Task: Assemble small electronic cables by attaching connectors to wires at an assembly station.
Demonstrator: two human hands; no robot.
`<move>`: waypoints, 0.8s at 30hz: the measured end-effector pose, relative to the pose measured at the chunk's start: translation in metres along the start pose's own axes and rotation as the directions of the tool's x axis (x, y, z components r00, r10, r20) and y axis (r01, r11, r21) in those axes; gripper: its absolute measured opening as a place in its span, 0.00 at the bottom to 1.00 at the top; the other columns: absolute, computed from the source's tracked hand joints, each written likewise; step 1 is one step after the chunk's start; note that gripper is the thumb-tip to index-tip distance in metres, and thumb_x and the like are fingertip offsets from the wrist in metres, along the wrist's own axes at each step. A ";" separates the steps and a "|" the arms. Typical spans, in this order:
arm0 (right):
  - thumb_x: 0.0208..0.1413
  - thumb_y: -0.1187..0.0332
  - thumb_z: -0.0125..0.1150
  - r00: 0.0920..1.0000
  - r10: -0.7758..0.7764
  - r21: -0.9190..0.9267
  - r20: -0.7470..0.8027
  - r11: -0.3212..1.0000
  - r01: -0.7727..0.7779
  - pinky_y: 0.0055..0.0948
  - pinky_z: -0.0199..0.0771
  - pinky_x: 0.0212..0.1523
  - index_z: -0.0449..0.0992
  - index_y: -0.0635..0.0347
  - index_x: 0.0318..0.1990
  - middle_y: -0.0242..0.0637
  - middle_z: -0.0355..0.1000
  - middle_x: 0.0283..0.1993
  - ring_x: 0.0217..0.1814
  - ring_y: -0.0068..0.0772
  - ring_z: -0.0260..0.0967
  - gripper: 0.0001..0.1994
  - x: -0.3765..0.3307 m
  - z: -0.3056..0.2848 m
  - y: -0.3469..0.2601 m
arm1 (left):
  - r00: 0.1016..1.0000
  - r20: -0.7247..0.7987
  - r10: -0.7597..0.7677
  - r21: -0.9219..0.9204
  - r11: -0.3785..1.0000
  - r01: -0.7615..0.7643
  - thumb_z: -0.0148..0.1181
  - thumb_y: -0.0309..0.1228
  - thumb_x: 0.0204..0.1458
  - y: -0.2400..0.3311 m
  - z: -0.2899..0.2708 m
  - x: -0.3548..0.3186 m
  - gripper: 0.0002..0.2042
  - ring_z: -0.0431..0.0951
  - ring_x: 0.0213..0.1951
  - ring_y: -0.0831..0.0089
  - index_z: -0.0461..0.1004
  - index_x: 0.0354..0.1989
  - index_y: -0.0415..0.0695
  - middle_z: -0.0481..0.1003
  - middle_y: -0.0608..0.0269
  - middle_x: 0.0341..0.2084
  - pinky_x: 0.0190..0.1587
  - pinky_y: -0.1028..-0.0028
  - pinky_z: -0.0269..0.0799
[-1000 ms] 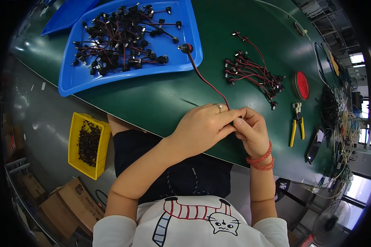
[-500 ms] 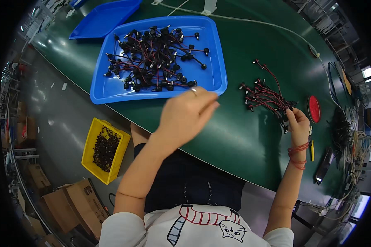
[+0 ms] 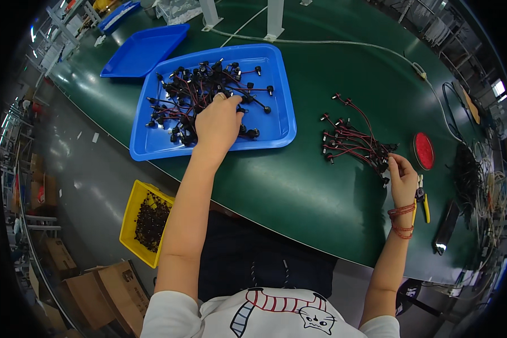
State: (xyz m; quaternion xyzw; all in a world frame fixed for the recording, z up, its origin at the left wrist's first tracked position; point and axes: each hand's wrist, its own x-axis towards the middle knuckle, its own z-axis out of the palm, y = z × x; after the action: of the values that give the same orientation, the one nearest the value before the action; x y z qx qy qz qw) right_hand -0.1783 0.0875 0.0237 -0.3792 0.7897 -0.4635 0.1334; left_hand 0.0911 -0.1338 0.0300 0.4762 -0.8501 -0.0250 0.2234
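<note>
A heap of short red-and-black cables point(image 3: 188, 93) with black connector ends lies in a blue tray point(image 3: 265, 145). My left hand point(image 3: 217, 127) is over this heap, its fingers curled down among the cables; whatever is between the fingertips is hidden. To the right, on the green table, a fanned bunch of similar cables point(image 3: 357, 141) lies with its connector ends gathered toward my right hand point(image 3: 404, 179). Thumb and fingers of that hand are pinched together at the near right end of the bunch, on a cable there.
A round red-filled dish point(image 3: 423, 151) and yellow-handled pliers point(image 3: 426, 205) lie beside my right hand, with a black tool point(image 3: 445, 228) farther right. Another blue tray point(image 3: 143, 52) is at the back left. A yellow bin point(image 3: 130, 228) of small dark parts stands below the table edge.
My left hand has moved left and away from me, from the tray's near edge into the cable heap. My right hand stays at the bunch. The whole view has shifted slightly.
</note>
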 end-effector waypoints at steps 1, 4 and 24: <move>0.48 0.68 0.50 1.000 -0.008 0.029 0.005 1.000 0.007 0.13 0.59 0.30 0.70 0.67 0.35 0.29 0.67 0.27 0.28 0.15 0.60 0.10 0.000 -0.001 0.000 | 1.000 0.002 0.009 0.002 1.000 -0.009 0.57 0.30 0.35 -0.001 0.001 0.002 0.08 0.71 0.28 0.62 0.71 0.27 0.44 0.67 0.59 0.26 0.27 0.69 0.68; 0.48 0.69 0.50 1.000 -0.022 0.028 -0.012 0.999 0.022 0.13 0.59 0.29 0.70 0.67 0.34 0.28 0.66 0.26 0.28 0.15 0.60 0.10 -0.004 -0.002 0.000 | 0.992 0.104 0.067 0.098 0.992 -0.077 0.57 0.30 0.36 -0.003 0.004 0.011 0.10 0.70 0.31 0.66 0.71 0.30 0.47 0.67 0.62 0.27 0.30 0.71 0.67; 0.48 0.70 0.50 0.998 -0.067 0.073 -0.004 0.995 0.067 0.12 0.58 0.27 0.70 0.66 0.34 0.27 0.66 0.25 0.26 0.13 0.59 0.09 -0.007 -0.005 -0.003 | 0.951 -0.113 0.288 -0.553 0.777 -0.301 0.50 0.26 0.42 0.038 -0.090 0.021 0.09 0.70 0.30 0.65 0.67 0.33 0.40 0.68 0.59 0.29 0.29 0.75 0.66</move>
State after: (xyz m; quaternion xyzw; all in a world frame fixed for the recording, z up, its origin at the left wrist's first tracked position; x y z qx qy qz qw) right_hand -0.1748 0.0952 0.0284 -0.4001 0.7591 -0.4964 0.1311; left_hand 0.0874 -0.1151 0.1283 0.2506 -0.8658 -0.2342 0.3643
